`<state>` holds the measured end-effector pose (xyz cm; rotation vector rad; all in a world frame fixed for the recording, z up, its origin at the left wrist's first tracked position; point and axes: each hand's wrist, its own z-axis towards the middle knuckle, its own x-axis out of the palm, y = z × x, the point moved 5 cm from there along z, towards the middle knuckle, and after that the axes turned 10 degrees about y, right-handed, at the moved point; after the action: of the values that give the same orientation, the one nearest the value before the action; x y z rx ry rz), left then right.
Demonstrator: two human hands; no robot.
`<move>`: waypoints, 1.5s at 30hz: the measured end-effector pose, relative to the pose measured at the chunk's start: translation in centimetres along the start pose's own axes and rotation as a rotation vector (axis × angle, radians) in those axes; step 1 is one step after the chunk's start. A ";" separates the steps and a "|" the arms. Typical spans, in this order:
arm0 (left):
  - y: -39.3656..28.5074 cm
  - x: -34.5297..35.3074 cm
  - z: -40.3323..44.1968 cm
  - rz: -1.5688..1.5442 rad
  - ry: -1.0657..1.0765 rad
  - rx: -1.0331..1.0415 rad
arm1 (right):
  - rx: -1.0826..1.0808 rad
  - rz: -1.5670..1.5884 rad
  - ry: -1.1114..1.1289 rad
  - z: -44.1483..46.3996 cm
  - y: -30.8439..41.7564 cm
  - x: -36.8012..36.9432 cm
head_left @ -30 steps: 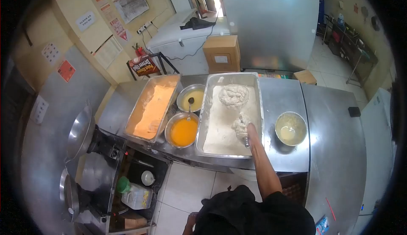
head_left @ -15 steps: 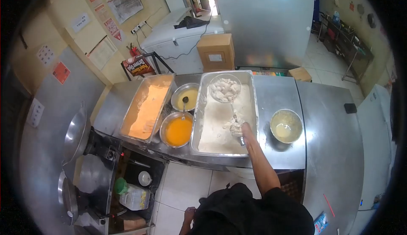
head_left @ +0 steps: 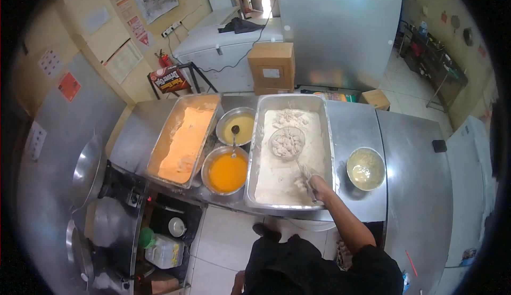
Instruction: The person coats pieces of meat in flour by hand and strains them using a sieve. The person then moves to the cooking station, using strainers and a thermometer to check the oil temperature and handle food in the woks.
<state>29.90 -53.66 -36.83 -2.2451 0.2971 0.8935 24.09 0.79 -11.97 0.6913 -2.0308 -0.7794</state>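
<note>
My right hand (head_left: 318,187) is closed round the handle of a round wire strainer (head_left: 287,144) at the near right of the large metal tray (head_left: 331,151). Coated pale pieces (head_left: 287,145) fill the strainer, which is low over the white flour (head_left: 274,180). More floury pieces (head_left: 290,117) lie at the tray's far end. Low in the view, beside my dark clothing, my left hand (head_left: 238,283) hangs away from the counter, partly cut off by the frame edge; its fingers are hidden.
Left of the flour tray stand a bowl of orange liquid (head_left: 228,172), a bowl of yellowish liquid with a ladle (head_left: 244,126), and a tray of orange powder (head_left: 186,140). A batter bowl (head_left: 365,169) stands on the right. A cardboard box (head_left: 271,66) is behind the counter.
The strainer has come from the tray's far end toward me, and pieces now lie on the flour behind it. My right hand has moved slightly nearer the tray's front edge.
</note>
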 end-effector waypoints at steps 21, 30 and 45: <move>5.4 -19.6 19.9 -1.434 -0.127 -0.171 | -0.235 -1.908 -0.365 28.1 17.8 5.4; 10.0 -14.2 19.8 -0.906 0.135 -0.290 | -0.098 -2.100 -0.478 34.3 12.2 0.0; 5.7 -16.2 25.6 -1.320 0.015 -0.337 | -0.465 -1.282 -0.157 26.3 21.2 0.7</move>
<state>2.24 -41.15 -42.21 -2.0748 -1.2735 0.1768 -2.47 21.37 -8.19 1.6754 -1.2328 -1.9670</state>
